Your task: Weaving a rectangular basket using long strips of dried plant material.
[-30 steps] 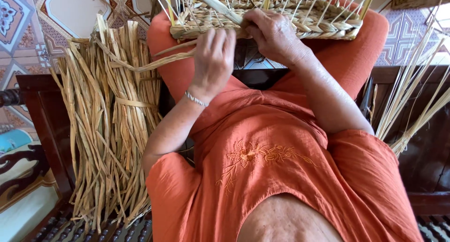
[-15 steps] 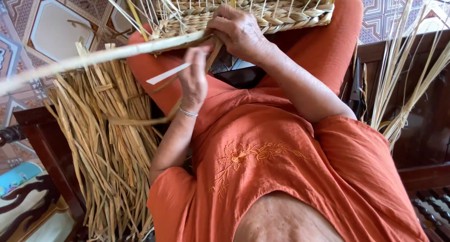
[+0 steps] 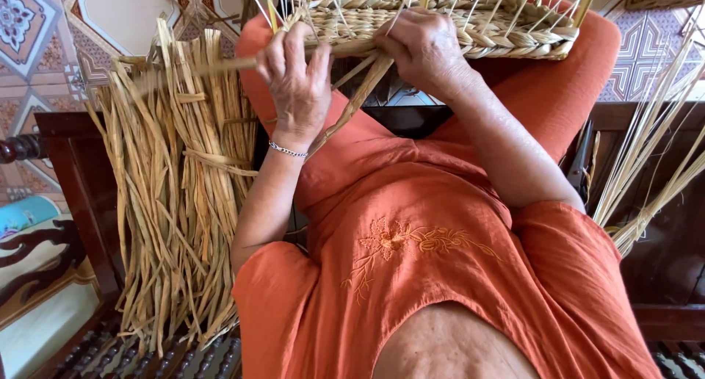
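Note:
A half-woven straw basket (image 3: 507, 34) rests on my knees, with thin upright stakes sticking out of its rim. My left hand (image 3: 297, 78) grips a long flat straw strand (image 3: 220, 65) that runs off to the left, held against the basket's near edge. Over at the basket's woven edge, my right hand (image 3: 422, 45) pinches the strands, and a loose strand end (image 3: 352, 107) hangs down between both hands. I wear an orange dress (image 3: 411, 261) and a thin bracelet (image 3: 288, 150) on the left wrist.
A thick bundle of dry straw (image 3: 176, 203) leans on my left side against a dark wooden bench (image 3: 70, 188). More pale straw stalks (image 3: 646, 181) stand at the right. Patterned floor tiles (image 3: 44, 34) lie beyond.
My left hand has risen from below the basket to its edge, bringing the long strand up with it. The right hand stays on the weave.

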